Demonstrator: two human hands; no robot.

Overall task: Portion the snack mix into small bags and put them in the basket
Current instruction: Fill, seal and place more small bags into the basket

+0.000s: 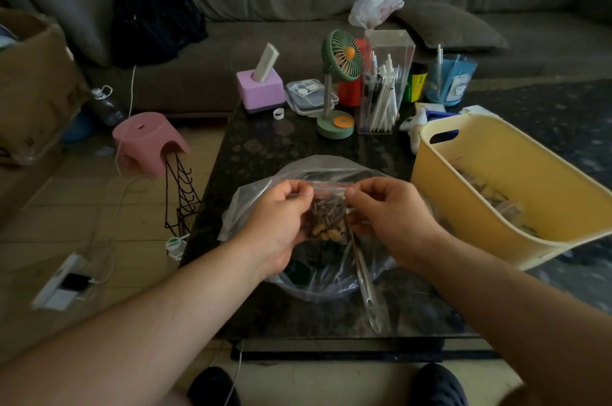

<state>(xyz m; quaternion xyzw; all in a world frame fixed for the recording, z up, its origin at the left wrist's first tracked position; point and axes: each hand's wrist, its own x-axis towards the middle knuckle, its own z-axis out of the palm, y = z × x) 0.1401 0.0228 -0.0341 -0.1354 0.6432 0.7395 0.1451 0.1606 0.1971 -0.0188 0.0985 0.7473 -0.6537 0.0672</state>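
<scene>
A small zip bag (pixel 328 215) of snack mix is held upright, its red seal strip running left to right, above the large clear bag (pixel 318 270) on the table (pixel 265 147). Its top corners are pinched by the left hand (pixel 281 220) and right hand (pixel 390 217), fingers curled. Filled bags are seen in the yellow basket (pixel 463 207).
</scene>
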